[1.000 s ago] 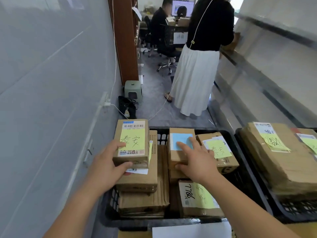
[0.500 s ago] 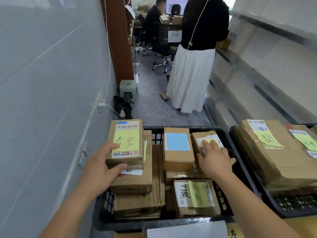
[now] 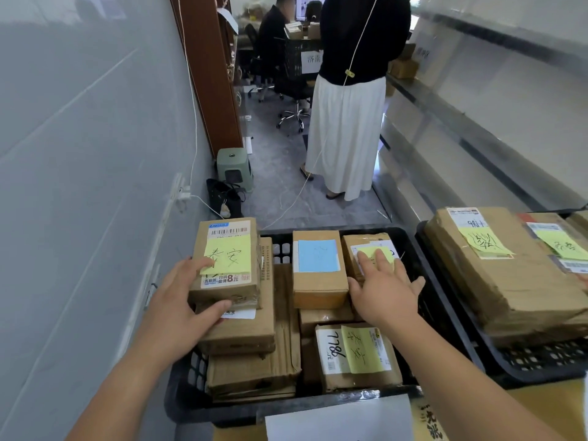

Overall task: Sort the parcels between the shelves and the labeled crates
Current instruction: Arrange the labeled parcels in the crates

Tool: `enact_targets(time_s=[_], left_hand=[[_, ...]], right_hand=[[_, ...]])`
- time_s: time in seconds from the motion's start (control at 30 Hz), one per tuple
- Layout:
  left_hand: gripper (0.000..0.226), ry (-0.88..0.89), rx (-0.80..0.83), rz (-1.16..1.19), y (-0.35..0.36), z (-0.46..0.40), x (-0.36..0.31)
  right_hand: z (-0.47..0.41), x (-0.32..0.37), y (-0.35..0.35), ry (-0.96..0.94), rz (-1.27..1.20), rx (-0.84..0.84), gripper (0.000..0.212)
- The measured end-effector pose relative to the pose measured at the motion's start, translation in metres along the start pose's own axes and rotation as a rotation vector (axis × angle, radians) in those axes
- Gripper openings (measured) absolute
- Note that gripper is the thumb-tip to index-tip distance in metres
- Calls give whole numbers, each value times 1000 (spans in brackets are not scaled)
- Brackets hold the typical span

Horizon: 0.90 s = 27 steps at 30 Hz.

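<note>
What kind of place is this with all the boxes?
Probably a parcel sorting room at a courier depot. Black crates hold taped cardboard parcels with barcode labels and handwritten sticky notes, and long shelves run along the wall.

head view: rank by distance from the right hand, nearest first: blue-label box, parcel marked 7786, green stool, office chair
1. Blue-label box, just left of the right hand in the same black crate.
2. Parcel marked 7786, below the hand, at the crate's near end.
3. Green stool, on the floor by the left wall.
4. Office chair, far back at the desk.
</note>
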<state>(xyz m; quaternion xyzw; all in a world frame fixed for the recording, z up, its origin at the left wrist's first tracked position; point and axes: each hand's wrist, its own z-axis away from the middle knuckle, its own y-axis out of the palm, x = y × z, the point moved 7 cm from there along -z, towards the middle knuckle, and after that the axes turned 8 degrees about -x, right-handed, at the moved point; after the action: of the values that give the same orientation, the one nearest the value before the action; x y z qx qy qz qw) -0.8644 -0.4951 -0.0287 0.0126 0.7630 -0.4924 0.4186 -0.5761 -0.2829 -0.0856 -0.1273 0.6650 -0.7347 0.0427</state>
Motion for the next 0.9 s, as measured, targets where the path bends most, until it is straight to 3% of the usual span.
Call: enact_targets(time_s=[0.17, 0.37, 0.5, 0.7, 0.9], left_hand=[[87, 21, -38, -82, -11, 7, -22], [84, 185, -93, -169, -6, 32, -71], [84, 281, -45, -202, 19, 58, -115], [82, 430, 44, -259, 77, 115, -197], [83, 652, 156, -230, 148, 197, -297]], right_hand=[[16, -9, -20, -48, -59, -70, 66], [43, -21, -47, -147, -87, -112, 65], [70, -46, -65, -180, -102, -131, 68], [119, -130, -100, -164, -138, -200, 70], [179, -261, -119, -56, -123, -213, 70]])
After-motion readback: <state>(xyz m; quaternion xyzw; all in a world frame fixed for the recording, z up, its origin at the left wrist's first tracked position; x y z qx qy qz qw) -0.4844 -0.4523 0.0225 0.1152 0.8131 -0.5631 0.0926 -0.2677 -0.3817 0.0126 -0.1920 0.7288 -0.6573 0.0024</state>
